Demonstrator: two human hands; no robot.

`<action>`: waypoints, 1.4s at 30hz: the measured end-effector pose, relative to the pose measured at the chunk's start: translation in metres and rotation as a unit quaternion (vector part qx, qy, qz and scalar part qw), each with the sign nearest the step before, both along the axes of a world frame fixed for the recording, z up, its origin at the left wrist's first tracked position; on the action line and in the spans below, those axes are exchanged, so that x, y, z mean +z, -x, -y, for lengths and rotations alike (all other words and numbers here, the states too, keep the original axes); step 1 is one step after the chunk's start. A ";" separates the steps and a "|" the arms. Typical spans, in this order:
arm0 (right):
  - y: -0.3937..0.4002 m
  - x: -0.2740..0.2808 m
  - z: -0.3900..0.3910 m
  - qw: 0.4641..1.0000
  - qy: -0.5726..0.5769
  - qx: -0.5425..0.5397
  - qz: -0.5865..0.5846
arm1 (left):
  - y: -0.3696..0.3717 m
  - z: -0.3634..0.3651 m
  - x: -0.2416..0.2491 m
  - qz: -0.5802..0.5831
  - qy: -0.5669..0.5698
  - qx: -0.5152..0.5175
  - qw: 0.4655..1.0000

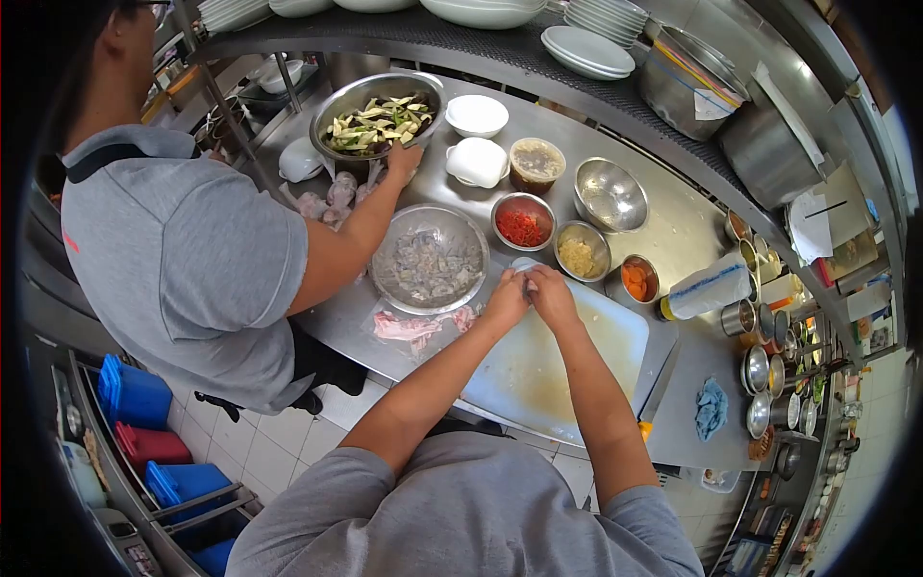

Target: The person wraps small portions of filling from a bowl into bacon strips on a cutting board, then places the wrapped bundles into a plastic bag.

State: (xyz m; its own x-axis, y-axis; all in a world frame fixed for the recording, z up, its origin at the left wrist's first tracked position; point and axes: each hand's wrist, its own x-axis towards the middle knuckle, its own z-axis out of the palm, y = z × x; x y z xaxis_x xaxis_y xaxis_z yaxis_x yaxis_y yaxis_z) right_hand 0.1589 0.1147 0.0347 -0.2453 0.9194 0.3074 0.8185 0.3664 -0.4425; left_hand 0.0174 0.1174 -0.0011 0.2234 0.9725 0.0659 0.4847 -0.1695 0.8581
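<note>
My left hand [507,300] and my right hand [551,296] meet over the far left part of a white cutting board [577,370]. Their fingers pinch a small grey shrimp-like piece [528,291], mostly hidden. To the left, a metal bowl [381,281] holds grey, translucent pieces that look like raw shrimp [430,258]. Pink raw meat scraps [409,330] lie in front of it. Just beyond my hands are small metal bowls of chopped red pepper [521,228], a pale yellow minced ingredient [578,256] and orange slices [635,281]. A knife [658,389] rests right of the board.
At left, a co-worker [183,231] reaches to a large bowl of cut vegetables [380,125]. Raw poultry pieces [338,197] sit below it. A blue cloth [711,410] and a wrapped bottle [707,292] are at right. A shelf [461,40] with plates overhangs the counter.
</note>
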 end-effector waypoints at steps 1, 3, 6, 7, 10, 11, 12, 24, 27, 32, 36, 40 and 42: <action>-0.002 -0.002 -0.003 0.999 -0.012 0.001 0.035 | 0.000 -0.001 -0.002 -0.010 -0.001 -0.004 1.000; -0.004 -0.003 -0.007 0.998 -0.020 0.007 0.066 | 0.002 -0.008 -0.012 -0.025 -0.001 -0.005 1.000; -0.008 0.001 -0.008 0.994 -0.013 -0.017 0.109 | 0.002 -0.008 -0.004 -0.027 0.012 -0.009 1.000; -0.008 0.002 -0.007 0.994 -0.012 -0.012 0.108 | 0.002 -0.008 -0.001 -0.017 0.023 -0.013 1.000; 0.001 0.007 0.003 0.998 -0.056 -0.018 0.036 | 0.004 0.002 0.006 -0.011 -0.024 -0.004 1.000; 0.004 0.009 0.006 0.998 -0.052 -0.014 0.033 | 0.010 0.007 0.006 -0.013 -0.020 -0.001 1.000; 0.004 0.009 0.011 0.999 -0.030 -0.013 0.033 | 0.018 0.017 0.016 0.001 -0.030 -0.008 1.000; 0.107 0.000 0.091 0.978 0.117 0.115 -0.132 | 0.248 0.133 -0.014 0.018 0.018 0.074 0.997; 0.149 -0.011 0.091 0.978 0.087 0.165 -0.091 | 0.258 0.127 -0.005 -0.110 -0.049 0.090 0.989; 0.196 -0.042 0.084 0.991 0.043 0.127 0.013 | 0.249 0.122 0.008 -0.203 -0.032 0.083 0.975; 0.201 -0.045 0.081 0.988 0.070 0.124 0.055 | 0.253 0.125 0.006 -0.200 -0.087 0.066 0.974; 0.195 -0.034 0.073 0.979 0.148 0.131 -0.049 | 0.260 0.124 0.006 -0.220 -0.117 0.021 0.968; 0.193 -0.032 0.072 0.943 0.263 0.121 -0.165 | 0.261 0.124 0.005 -0.227 -0.132 0.027 0.964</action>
State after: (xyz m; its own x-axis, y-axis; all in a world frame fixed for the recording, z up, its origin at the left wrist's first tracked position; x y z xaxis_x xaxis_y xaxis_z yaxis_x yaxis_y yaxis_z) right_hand -0.0342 0.0432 0.0026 -0.4380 0.8955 -0.0787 0.5253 0.1839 -0.8308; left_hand -0.2432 -0.0067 0.0038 0.2380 0.9460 0.2199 0.8148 -0.3178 0.4850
